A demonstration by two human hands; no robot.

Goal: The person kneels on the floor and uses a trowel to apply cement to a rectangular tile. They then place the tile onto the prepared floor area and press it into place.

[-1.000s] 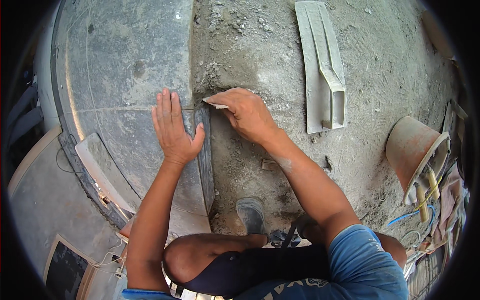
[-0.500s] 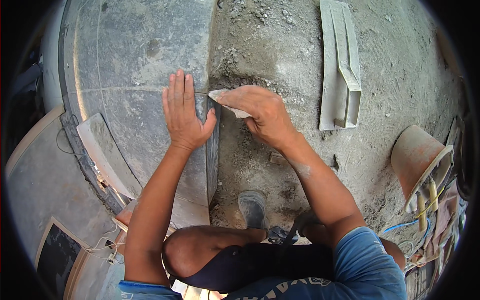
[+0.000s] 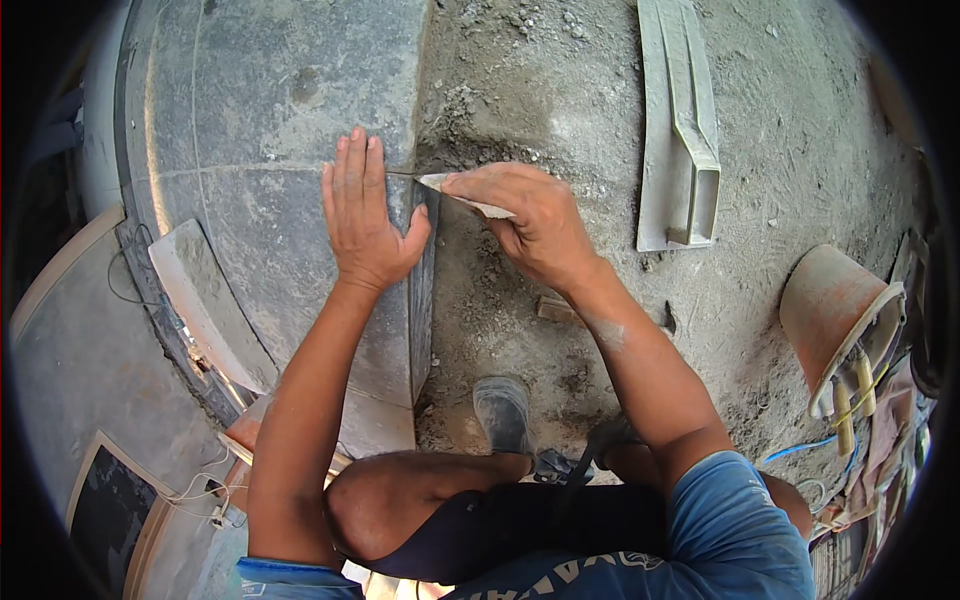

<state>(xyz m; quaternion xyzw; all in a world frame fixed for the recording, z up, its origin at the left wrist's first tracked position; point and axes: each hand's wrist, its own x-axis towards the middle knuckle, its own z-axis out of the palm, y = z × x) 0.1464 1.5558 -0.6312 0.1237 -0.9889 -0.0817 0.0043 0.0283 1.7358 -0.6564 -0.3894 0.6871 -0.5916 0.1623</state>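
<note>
My left hand [image 3: 372, 215] lies flat on the grey tiled slab [image 3: 280, 240], fingers stretched forward and thumb toward the slab's right edge. Just to its right, my right hand [image 3: 535, 218] pinches a thin, pale, pointed piece [image 3: 490, 209]; its exact kind does not show. The tip meets the slab's edge where a cross joint [image 3: 400, 172] between two tiles comes out. Most of the piece's upper side is hidden by my fingers. Below the joint, the slab's dark side face [image 3: 422, 310] drops to the rough ground.
Dusty, crumbly ground [image 3: 590, 110] spreads on the right, with a long grey float [image 3: 676, 130] lying there. A stained bucket [image 3: 835, 315] with wooden handles [image 3: 855, 410] sits farther right. A curved pale trough-like piece [image 3: 215, 305] rests at left. My boot [image 3: 505, 412] stands below.
My right hand has turned slightly, so the pale piece now lies flatter against the slab's edge. My left hand stays flat on the tile. The whole view has shifted a little.
</note>
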